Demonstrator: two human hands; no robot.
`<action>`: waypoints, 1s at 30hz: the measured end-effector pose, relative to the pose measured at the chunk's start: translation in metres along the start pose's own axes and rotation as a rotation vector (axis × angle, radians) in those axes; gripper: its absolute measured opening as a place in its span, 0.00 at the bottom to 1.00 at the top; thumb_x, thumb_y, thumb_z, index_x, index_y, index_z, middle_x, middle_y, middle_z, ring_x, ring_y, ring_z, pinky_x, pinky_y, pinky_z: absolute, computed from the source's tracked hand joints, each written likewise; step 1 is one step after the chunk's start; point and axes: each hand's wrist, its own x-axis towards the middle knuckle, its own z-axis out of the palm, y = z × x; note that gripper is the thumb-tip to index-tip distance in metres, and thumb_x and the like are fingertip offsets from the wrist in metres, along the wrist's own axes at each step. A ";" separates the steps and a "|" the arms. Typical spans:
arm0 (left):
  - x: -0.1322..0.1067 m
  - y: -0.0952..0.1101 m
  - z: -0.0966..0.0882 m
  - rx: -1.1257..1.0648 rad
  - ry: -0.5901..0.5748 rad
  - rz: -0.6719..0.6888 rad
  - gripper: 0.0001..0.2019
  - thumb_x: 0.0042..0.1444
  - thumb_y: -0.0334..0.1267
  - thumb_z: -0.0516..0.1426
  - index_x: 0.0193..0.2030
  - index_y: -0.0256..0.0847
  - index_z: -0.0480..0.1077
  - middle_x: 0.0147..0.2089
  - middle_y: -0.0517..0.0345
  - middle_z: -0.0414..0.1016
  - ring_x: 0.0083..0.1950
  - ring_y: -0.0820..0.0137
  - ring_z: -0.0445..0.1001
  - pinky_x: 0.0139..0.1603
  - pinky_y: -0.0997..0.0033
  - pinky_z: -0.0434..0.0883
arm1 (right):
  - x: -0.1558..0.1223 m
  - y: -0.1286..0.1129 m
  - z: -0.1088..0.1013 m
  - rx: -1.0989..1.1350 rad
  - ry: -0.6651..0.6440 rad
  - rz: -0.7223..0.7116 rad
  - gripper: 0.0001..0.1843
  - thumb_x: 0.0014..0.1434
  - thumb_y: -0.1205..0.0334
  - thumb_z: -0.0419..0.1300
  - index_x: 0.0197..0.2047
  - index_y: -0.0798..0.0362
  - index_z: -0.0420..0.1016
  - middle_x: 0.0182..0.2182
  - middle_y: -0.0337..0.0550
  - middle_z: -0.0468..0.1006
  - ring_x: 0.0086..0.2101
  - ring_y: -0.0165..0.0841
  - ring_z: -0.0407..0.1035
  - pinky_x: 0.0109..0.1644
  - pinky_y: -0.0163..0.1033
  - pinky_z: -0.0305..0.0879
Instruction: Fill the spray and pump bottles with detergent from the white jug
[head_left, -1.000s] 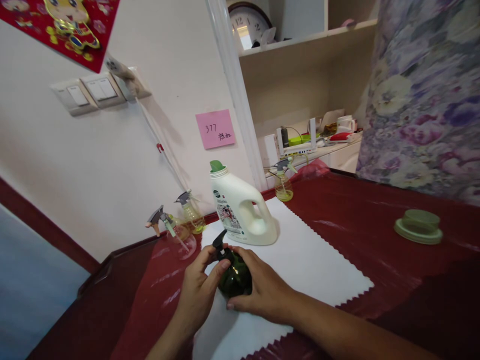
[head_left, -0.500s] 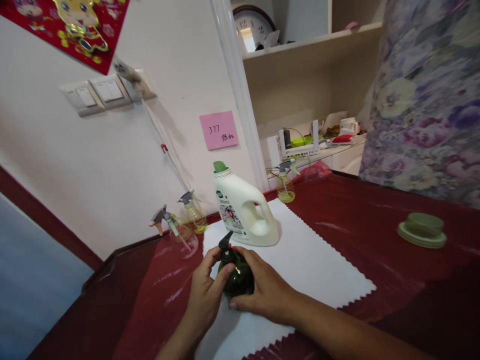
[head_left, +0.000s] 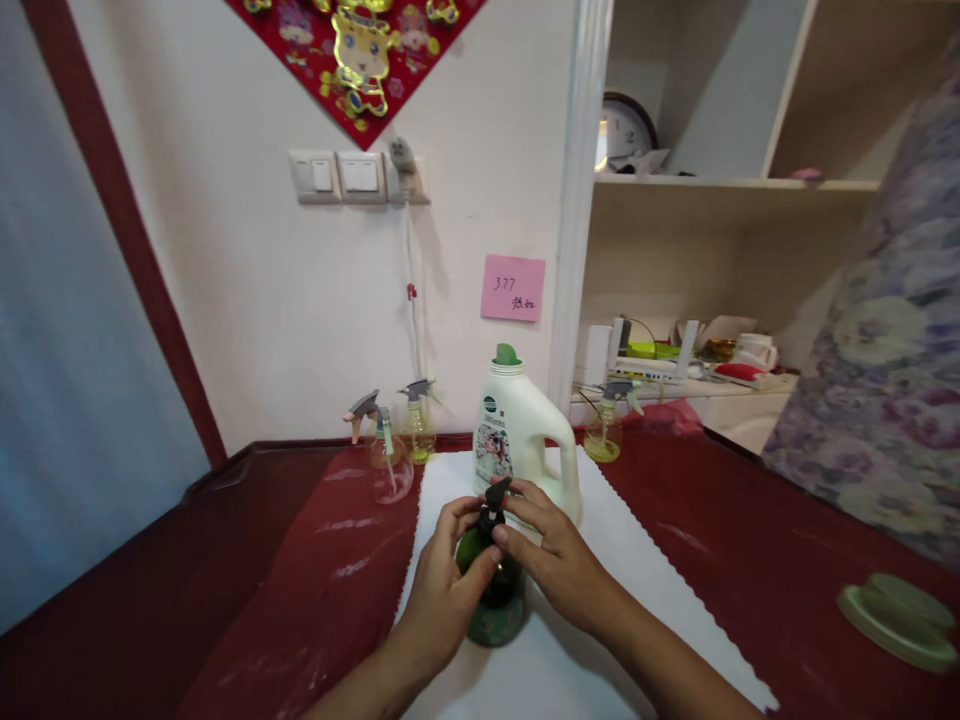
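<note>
I see the small dark green round spray bottle (head_left: 491, 590) standing on the near white cloth (head_left: 637, 570). My left hand (head_left: 442, 590) wraps its body. My right hand (head_left: 555, 555) has moved up, pinching its black top (head_left: 495, 497). The white jug (head_left: 521, 440) stands behind.

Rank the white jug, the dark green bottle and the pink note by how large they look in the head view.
1. white jug
2. dark green bottle, partly hidden by both hands and nearer the camera, so unsure
3. pink note, clearly smallest
</note>
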 end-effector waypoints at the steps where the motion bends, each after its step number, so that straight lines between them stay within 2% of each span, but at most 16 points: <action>1: -0.002 -0.002 0.001 0.012 -0.002 0.000 0.23 0.59 0.37 0.62 0.59 0.45 0.62 0.61 0.46 0.74 0.64 0.57 0.71 0.66 0.55 0.66 | 0.001 -0.001 0.000 -0.005 -0.004 0.001 0.16 0.66 0.50 0.58 0.52 0.45 0.80 0.62 0.49 0.70 0.65 0.44 0.61 0.72 0.54 0.52; 6: -0.008 -0.009 0.004 0.051 -0.012 0.004 0.27 0.58 0.34 0.61 0.63 0.45 0.58 0.66 0.45 0.70 0.67 0.57 0.69 0.68 0.51 0.63 | 0.000 -0.003 0.004 -0.031 0.053 0.032 0.13 0.64 0.52 0.60 0.47 0.47 0.79 0.59 0.48 0.71 0.62 0.45 0.63 0.68 0.53 0.56; 10: -0.010 -0.005 0.005 0.067 -0.011 0.002 0.25 0.59 0.32 0.59 0.62 0.45 0.59 0.63 0.46 0.72 0.64 0.58 0.71 0.67 0.51 0.66 | -0.001 -0.006 0.011 -0.049 0.117 0.015 0.11 0.62 0.54 0.60 0.45 0.50 0.75 0.45 0.47 0.77 0.51 0.44 0.70 0.58 0.51 0.63; 12: -0.010 -0.002 0.005 0.090 -0.009 0.001 0.24 0.59 0.32 0.59 0.61 0.44 0.60 0.62 0.46 0.73 0.63 0.58 0.72 0.65 0.51 0.67 | 0.000 -0.008 0.012 -0.068 0.131 0.049 0.12 0.60 0.53 0.60 0.43 0.51 0.74 0.41 0.46 0.77 0.47 0.44 0.71 0.54 0.50 0.65; 18: -0.012 0.005 0.006 0.141 -0.003 -0.001 0.21 0.59 0.32 0.58 0.59 0.44 0.62 0.59 0.48 0.74 0.60 0.58 0.73 0.62 0.51 0.68 | 0.003 -0.016 0.012 -0.193 0.199 0.157 0.15 0.54 0.48 0.63 0.36 0.50 0.72 0.38 0.47 0.79 0.43 0.47 0.72 0.50 0.50 0.63; 21: -0.012 0.006 0.007 0.159 0.005 -0.016 0.22 0.59 0.33 0.58 0.60 0.43 0.62 0.58 0.47 0.74 0.59 0.57 0.73 0.62 0.50 0.67 | 0.002 -0.016 0.014 -0.211 0.230 0.183 0.16 0.53 0.46 0.62 0.36 0.50 0.72 0.38 0.48 0.79 0.42 0.48 0.72 0.48 0.51 0.63; 30: -0.012 0.004 0.006 0.182 -0.001 -0.016 0.22 0.58 0.32 0.58 0.60 0.43 0.62 0.56 0.47 0.76 0.57 0.56 0.74 0.59 0.50 0.68 | -0.002 -0.008 0.016 -0.225 0.251 0.132 0.15 0.55 0.46 0.63 0.37 0.50 0.74 0.39 0.47 0.79 0.43 0.47 0.72 0.50 0.50 0.64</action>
